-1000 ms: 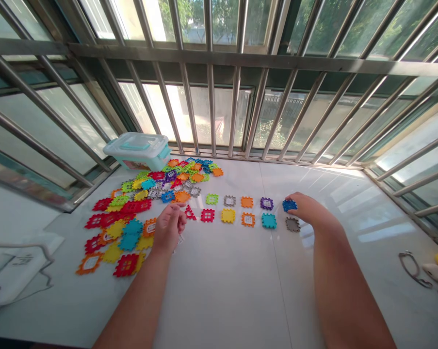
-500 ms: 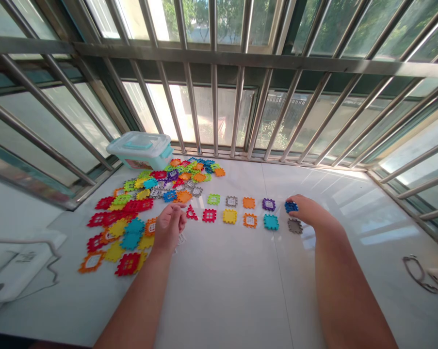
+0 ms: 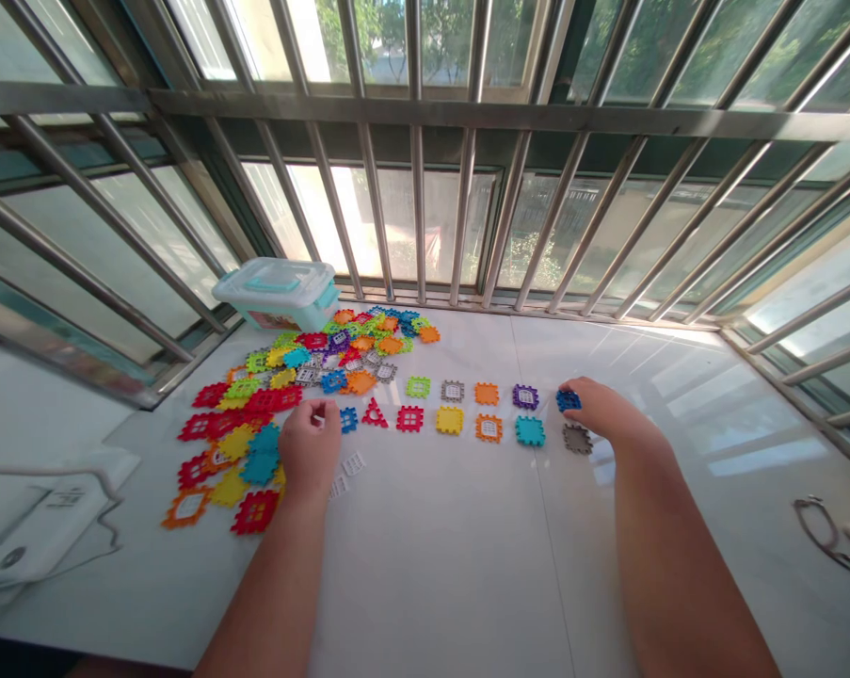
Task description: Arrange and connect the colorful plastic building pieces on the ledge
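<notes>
My right hand (image 3: 597, 407) has its fingers closed on a blue square building tile (image 3: 568, 401) at the right end of the far row. Just in front of it lies a grey tile (image 3: 577, 438). At the right edge of the coloured pile, my left hand (image 3: 312, 443) is closed with its fingers curled together; what they hold, if anything, is hidden. Beside it are a small blue tile (image 3: 349, 420) and a red triangle tile (image 3: 375, 413). The near row continues with a red tile (image 3: 410, 419), a yellow tile (image 3: 449, 420), an orange tile (image 3: 489, 428) and a turquoise tile (image 3: 530, 431).
A lidded, pale turquoise box (image 3: 278, 292) stands behind the tile pile (image 3: 262, 405). White window pieces (image 3: 354, 463) lie near my left wrist. A white appliance with a cord (image 3: 50, 518) is at the left. Metal bars (image 3: 417, 207) line the back; a dark loop (image 3: 824, 535) lies right.
My left hand has moved a little left toward the pile, uncovering the small blue tile beside the red triangle. The right hand stays at the blue tile.
</notes>
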`<state>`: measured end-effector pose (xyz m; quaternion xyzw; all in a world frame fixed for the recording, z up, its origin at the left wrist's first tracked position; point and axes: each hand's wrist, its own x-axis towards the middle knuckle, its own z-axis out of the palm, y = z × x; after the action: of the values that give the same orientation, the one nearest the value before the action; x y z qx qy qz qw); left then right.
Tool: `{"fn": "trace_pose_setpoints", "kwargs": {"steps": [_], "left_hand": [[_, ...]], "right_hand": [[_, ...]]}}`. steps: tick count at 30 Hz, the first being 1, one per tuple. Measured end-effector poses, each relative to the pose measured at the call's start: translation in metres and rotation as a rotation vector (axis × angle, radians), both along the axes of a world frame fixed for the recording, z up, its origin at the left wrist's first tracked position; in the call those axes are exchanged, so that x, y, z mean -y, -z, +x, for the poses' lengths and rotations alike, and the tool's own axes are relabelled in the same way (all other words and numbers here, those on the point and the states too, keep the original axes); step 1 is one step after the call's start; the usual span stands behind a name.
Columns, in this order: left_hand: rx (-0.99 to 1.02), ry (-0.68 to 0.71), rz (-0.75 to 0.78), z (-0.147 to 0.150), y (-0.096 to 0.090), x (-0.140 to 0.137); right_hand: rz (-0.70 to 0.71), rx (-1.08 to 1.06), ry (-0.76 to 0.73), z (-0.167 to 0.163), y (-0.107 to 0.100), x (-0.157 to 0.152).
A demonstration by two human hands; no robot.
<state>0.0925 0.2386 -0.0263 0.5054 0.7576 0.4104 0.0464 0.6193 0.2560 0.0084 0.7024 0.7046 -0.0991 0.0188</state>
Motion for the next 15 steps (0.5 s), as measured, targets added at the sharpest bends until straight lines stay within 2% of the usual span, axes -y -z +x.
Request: {"fn": "trace_pose_setpoints", "kwargs": {"steps": [5,9,15], "left_hand": [[-0.238,0.069,-0.123,-0.001,0.01,-0.003],[-0.257,0.073,-0.242,0.005,0.005,0.001],[-0.277,0.055,-0.266,0.009,-0.005,0.006]], "right_hand": [[-0.039,0.031,0.007,-0.005,-0.003,0.0],[-0.048,0.042,0.007,-0.007,-0.004,0.001],[-0.04,0.05,0.016,-0.008,-0.005,0.001]]}}
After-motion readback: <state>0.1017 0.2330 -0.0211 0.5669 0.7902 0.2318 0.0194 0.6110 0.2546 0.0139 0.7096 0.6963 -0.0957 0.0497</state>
